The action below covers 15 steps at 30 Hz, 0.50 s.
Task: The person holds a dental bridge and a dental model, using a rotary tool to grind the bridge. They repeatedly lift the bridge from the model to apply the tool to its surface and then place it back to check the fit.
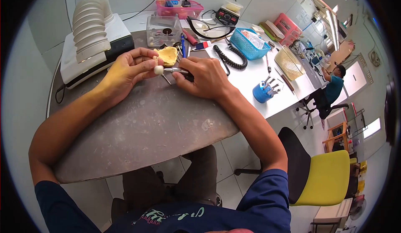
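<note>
Upper centre: left hand grips yellow cast; right hand clasps handpiece, axis horizontal, white buff tip just below cast

A pale yellow plaster cast, lumpy and irregular, is held tilted just above the grey table top, near its far edge. At its seven o'clock a slim metal handpiece lies roughly level, its round white buffing tip just beside the cast's lower edge

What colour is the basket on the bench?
The basket is blue, a mesh pattern, seen in the head view.
</note>
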{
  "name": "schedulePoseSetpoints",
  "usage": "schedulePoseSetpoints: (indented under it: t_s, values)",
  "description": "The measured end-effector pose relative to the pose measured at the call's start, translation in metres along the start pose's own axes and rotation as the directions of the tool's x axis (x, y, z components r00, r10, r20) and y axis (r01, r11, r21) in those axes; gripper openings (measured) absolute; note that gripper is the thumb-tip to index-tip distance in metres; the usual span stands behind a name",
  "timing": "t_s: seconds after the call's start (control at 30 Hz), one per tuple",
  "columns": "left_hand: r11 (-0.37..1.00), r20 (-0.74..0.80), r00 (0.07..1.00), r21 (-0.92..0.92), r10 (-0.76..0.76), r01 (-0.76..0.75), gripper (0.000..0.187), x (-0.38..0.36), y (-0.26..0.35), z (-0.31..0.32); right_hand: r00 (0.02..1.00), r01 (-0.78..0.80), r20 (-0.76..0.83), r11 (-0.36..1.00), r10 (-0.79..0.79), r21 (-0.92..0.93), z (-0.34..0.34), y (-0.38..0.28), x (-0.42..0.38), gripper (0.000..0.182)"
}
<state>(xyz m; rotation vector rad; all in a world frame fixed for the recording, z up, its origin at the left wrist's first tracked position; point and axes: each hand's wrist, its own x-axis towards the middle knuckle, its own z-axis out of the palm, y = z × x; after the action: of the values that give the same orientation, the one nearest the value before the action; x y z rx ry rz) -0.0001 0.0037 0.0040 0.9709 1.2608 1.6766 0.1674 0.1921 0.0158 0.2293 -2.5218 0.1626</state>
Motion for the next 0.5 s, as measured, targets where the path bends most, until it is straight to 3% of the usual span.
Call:
schedulePoseSetpoints:
  t_s: [0.5]
  values:
    - [0.999, 0.029, 1.0, -0.038, 0.007, -0.006, 0.032, -0.0012, 0.0005, 0.0025, 0.999, -0.046, 0.02, 0.998, 0.047, -0.041, 0.0004, -0.0022, 0.0018, 0.026]
